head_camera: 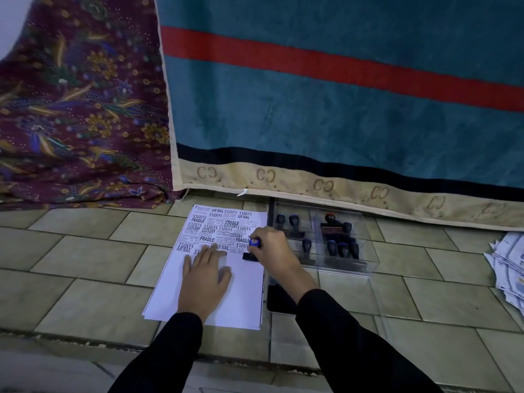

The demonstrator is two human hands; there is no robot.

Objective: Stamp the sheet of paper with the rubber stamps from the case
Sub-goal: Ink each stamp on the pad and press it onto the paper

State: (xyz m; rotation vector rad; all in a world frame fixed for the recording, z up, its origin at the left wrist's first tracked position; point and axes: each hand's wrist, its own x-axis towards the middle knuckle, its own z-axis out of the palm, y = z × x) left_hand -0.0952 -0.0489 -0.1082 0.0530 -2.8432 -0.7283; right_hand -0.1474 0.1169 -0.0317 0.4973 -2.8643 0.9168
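On sheet of paper [241, 293]: "FRAGILE", "SAMPLE"

The right hand [269, 248] wraps the blue-topped black rubber stamp [253, 249], hiding most of its handle; whether its base touches the white stamped sheet of paper [241, 293] cannot be told. The flat left hand [205, 279] covers several prints, and the fine-lined prints at the sheet's 12 o'clock end are too small to read. At 3 o'clock from the sheet, stamps in the clear plastic case [365, 251] are dim shapes, their faces unreadable. The loose printed paper pile [507, 268] is cut by the right edge.
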